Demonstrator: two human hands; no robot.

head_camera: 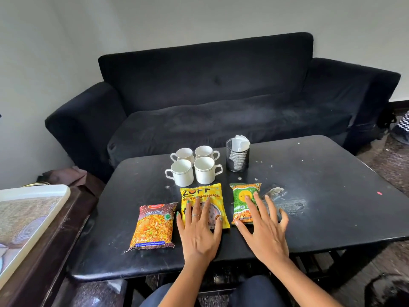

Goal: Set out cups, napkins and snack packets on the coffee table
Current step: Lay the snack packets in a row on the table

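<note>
I see both hands spread flat with fingers apart, gripping nothing. My left hand (pixel 200 227) lies palm down on the yellow packet (pixel 203 203), which sits near the middle of the counter's (pixel 332 185) near edge. My right hand (pixel 264 227) rests just to its right, fingertips on the green packet (pixel 244 196), the rest of the hand over the bare top. The red mixture packet (pixel 153 226) lies flat left of the yellow one, apart from both hands and closest to the near-left corner. Behind the packets, toward the far edge, four white cups (pixel 194 166) stand upright in a tight two-by-two cluster. Just beside them on the right stands a black mesh holder (pixel 237 158) with white napkins (pixel 240 144) sticking out of its top. A black sofa (pixel 210 85) sits beyond the far edge, and a white tray (pixel 33 189) rests off to the left.
</note>
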